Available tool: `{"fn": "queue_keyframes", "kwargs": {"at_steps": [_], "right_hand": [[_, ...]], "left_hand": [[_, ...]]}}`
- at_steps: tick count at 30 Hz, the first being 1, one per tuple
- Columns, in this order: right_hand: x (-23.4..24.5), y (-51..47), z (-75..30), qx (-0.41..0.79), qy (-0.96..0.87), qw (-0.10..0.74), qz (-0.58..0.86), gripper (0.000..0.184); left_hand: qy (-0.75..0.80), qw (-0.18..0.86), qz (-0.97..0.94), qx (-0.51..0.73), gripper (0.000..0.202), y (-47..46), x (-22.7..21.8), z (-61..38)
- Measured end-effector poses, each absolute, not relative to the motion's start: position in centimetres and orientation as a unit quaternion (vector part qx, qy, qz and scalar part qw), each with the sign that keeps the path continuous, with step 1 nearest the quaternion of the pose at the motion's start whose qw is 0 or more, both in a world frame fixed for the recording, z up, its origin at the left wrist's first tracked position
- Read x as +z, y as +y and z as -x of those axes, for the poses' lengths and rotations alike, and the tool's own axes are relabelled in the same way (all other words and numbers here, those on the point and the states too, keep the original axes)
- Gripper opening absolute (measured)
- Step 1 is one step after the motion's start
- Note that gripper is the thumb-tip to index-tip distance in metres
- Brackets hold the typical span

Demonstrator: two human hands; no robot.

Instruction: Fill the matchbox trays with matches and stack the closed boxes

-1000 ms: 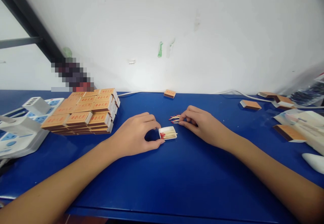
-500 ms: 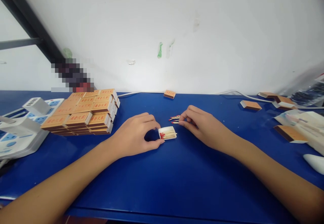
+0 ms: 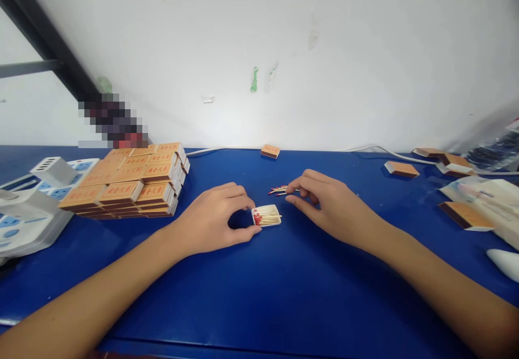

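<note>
A small white matchbox tray with red-tipped matches in it lies on the blue table. My left hand pinches its left end between thumb and forefinger. My right hand rests just right of the tray, fingers curled onto a few loose matches that lie on the table behind the tray. Whether a match is held in those fingers is hidden.
A stack of several orange matchboxes stands at the left, beside white power strips. One matchbox lies near the wall. More boxes and plastic bags lie at the right. A white cable runs along the wall.
My right hand has shifted slightly over the loose matches; the view has drifted a little. The left hand stays on the tray.
</note>
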State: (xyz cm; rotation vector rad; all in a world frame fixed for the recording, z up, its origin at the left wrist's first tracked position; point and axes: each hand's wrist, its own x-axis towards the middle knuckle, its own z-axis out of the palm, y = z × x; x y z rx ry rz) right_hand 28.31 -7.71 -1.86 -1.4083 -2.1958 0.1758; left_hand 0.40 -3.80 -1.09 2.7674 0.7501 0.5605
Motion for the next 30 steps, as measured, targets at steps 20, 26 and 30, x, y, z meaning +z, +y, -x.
{"fn": "queue_keyframes", "kwargs": {"at_steps": [20,26,30], "right_hand": [[-3.5,-5.9,-28.7,0.086,-0.820,0.244,0.511,0.025],[-3.7,-5.7,-28.9,0.083,-0.822,0.235,0.512,0.021],[-3.7,-5.7,-28.8,0.080,-0.827,0.243,0.501,0.020]], "left_hand": [[0.253,0.105,-0.943,0.187,0.018,-4.1,-0.9,-0.4],[0.252,0.104,-0.944,0.187,0.018,-4.0,-0.9,-0.4],[0.252,0.107,-0.944,0.181,0.019,-4.0,-1.0,-0.5]]}}
